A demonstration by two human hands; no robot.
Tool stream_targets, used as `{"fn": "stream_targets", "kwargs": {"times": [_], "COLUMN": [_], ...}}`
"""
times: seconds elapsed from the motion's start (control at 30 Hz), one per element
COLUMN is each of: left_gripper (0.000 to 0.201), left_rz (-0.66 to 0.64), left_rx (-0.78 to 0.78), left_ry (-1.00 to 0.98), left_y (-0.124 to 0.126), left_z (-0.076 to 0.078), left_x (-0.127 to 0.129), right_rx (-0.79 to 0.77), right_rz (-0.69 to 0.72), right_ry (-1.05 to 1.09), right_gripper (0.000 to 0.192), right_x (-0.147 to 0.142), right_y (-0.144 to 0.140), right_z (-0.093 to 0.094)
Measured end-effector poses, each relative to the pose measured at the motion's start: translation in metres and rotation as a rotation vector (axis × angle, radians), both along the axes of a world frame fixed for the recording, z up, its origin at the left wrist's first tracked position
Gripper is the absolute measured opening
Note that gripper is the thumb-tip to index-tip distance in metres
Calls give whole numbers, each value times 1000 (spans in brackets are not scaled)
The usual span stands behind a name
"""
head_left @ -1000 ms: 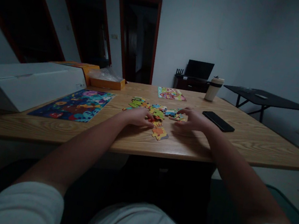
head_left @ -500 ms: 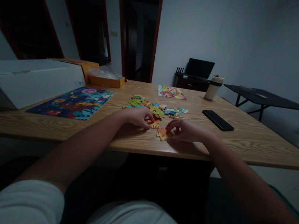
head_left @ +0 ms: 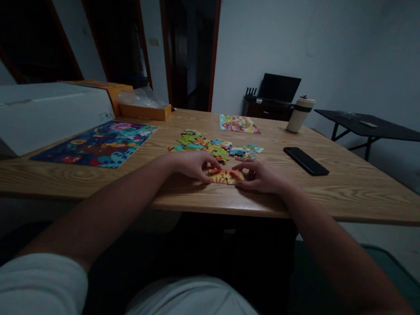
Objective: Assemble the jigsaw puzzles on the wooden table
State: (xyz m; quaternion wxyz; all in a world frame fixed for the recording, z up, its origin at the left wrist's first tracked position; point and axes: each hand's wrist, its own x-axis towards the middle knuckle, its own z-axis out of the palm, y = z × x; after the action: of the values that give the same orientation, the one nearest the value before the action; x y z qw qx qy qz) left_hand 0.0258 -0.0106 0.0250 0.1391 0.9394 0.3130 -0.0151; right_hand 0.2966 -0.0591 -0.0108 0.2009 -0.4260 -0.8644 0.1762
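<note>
1. Two hands flank the orange pieces (head_left: pixel 226 176), lying flat near the tabletop's (head_left: pixel 365 192) front edge.
2. Our left hand (head_left: pixel 188 164) and right hand (head_left: pixel 260 176) are equally near; fingers curl loosely, tips pinching the pieces' ends.
3. Long axis runs left-right, hand to hand.
4. The loose pile (head_left: pixel 215 147) lies just beyond, toward the far edge.

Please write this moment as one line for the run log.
left hand: on orange puzzle pieces | right hand: on same pieces | loose pieces: behind | phone: right | table
</note>
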Motion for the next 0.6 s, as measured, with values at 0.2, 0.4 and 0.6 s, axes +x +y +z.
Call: {"fn": "stream_targets", "kwargs": {"times": [0.2,0.4,0.6], "left_gripper": [52,41,34], "left_rz": [-55,-167,-204], "left_rx": [22,93,180], "left_ry": [-32,-51,-20], "left_y": [-3,-6,-15], "left_z": [-3,-8,-6], "left_x": [3,8,12], "right_rx": [18,29,68], "right_rz": [45,2,-133], "right_ry": [-77,-75,78], "right_gripper": [39,37,41], "right_x": [-1,-5,11], "right_y": [2,2,2], "right_z": [-1,-3,7]}}
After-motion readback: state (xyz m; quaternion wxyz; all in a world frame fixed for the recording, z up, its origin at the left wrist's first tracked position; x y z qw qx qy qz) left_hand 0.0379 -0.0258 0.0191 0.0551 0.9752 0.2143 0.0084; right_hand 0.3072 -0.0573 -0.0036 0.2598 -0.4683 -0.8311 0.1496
